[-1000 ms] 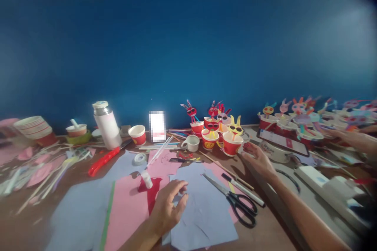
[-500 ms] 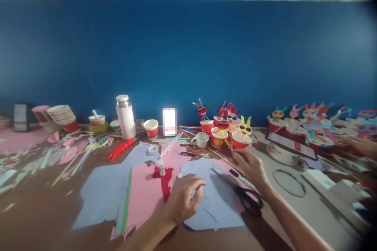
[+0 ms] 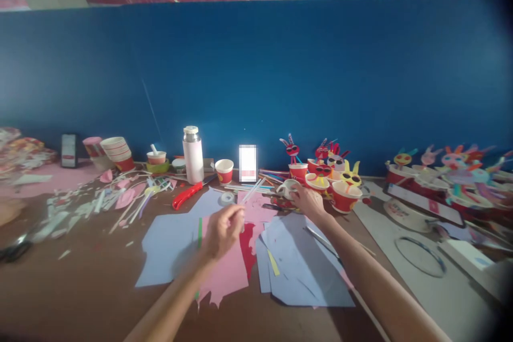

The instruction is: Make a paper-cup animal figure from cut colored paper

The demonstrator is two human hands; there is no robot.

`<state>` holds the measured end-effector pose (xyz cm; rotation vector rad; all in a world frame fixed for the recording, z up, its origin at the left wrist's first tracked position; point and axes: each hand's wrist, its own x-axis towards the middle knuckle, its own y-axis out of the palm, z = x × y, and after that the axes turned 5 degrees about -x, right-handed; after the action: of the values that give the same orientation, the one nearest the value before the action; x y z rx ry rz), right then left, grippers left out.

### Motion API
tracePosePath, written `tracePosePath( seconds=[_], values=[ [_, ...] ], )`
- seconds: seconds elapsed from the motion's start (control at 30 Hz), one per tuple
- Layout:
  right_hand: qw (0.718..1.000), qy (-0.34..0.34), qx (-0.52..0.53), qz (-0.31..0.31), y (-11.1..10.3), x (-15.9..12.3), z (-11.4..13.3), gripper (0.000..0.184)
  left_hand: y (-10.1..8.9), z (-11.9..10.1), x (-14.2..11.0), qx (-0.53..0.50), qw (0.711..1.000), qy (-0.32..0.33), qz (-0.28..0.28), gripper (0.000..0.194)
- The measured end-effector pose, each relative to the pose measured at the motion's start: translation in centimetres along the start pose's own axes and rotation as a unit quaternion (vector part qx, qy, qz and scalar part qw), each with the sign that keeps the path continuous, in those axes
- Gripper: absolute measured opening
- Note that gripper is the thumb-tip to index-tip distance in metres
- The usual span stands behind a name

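My left hand [image 3: 226,231] hovers over the pink paper sheet [image 3: 224,272], its fingers curled and pinched. A sliver of a small clear bottle shows beside the fingertips; whether they grip it or anything else is hidden. Farther right, my right hand [image 3: 309,201] reaches forward, with its fingers closed on the rim of a small white mug [image 3: 285,189], which looks tilted. Beneath my right forearm lie blue-grey paper sheets [image 3: 296,272] with a thin yellow strip [image 3: 273,263] on them. The black-handled scissors are mostly covered by that forearm, only the blades [image 3: 320,239] showing.
Paper cups with rabbit figures [image 3: 347,195] stand right of the mug. A white thermos [image 3: 193,155], red-handled cutter [image 3: 187,195], tape roll [image 3: 228,199] and paper cup [image 3: 224,171] lie left. Paper scraps [image 3: 100,200] spread farther left. Another person's hand [image 3: 10,210] shows at the left edge.
My right hand has moved forward and left from beside the paper cups to the mug. My left hand has moved left to the small bottle. The view has turned left.
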<state>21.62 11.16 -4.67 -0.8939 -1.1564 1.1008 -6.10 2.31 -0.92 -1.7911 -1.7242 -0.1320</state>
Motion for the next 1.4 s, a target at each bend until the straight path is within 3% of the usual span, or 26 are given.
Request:
tracePosePath(
  seconds=[0.07,0.13,0.3,0.47,0.6,0.77,0.87,1.0,1.1,1.27,1.37,1.4],
  values=[
    [1.0,-0.001,-0.016,0.003,0.2,0.0,0.1,0.027,-1.0,1.8,0.8,-0.028,0.995,-0.055,-0.076,0.02],
    [1.0,-0.003,-0.028,0.0,0.2,-0.1,0.1,0.027,-1.3,3.2,1.3,-0.046,0.99,-0.073,-0.107,0.023],
    [0.998,-0.024,-0.043,-0.028,0.2,-0.9,-0.1,0.025,-0.5,5.6,0.8,-0.081,0.983,-0.107,-0.124,0.026],
    [0.992,-0.077,-0.037,-0.092,-0.7,-2.9,0.4,0.019,-0.4,6.4,0.1,-0.095,0.982,-0.126,-0.107,0.029],
    [0.979,-0.157,-0.019,-0.131,-2.4,-5.6,1.6,0.025,-0.4,6.6,0.0,-0.093,0.982,-0.13,-0.1,0.032],
    [0.958,-0.251,0.007,-0.138,-4.7,-8.4,4.0,0.024,-0.6,5.7,0.1,-0.093,0.985,-0.13,-0.068,0.033],
    [0.947,-0.288,0.022,-0.138,-6.2,-9.3,5.8,0.023,-1.4,3.3,-0.1,-0.099,0.988,-0.115,-0.011,0.046],
    [0.919,-0.34,0.085,-0.179,-7.3,-10.1,8.6,0.019,-2.6,-0.8,-0.7,-0.076,0.99,-0.039,0.112,0.084],
    [0.902,-0.374,0.116,-0.18,-7.1,-10.4,10.8,0.017,-2.6,-2.2,-1.4,-0.019,0.993,-0.027,0.113,0.091],
    [0.904,-0.376,0.143,-0.146,-5.3,-10.4,13.6,0.018,-3.6,-0.3,-1.9,0.036,0.996,-0.057,0.052,0.06],
    [0.905,-0.366,0.169,-0.133,-4.6,-11.1,14.3,0.022,-6.3,2.2,-1.3,0.07,0.993,-0.083,0.052,0.057],
    [0.906,-0.364,0.176,-0.127,-4.3,-11.5,14.3,0.024,-7.4,3.2,-0.9,0.094,0.991,-0.089,0.025,0.056]
  ],
)
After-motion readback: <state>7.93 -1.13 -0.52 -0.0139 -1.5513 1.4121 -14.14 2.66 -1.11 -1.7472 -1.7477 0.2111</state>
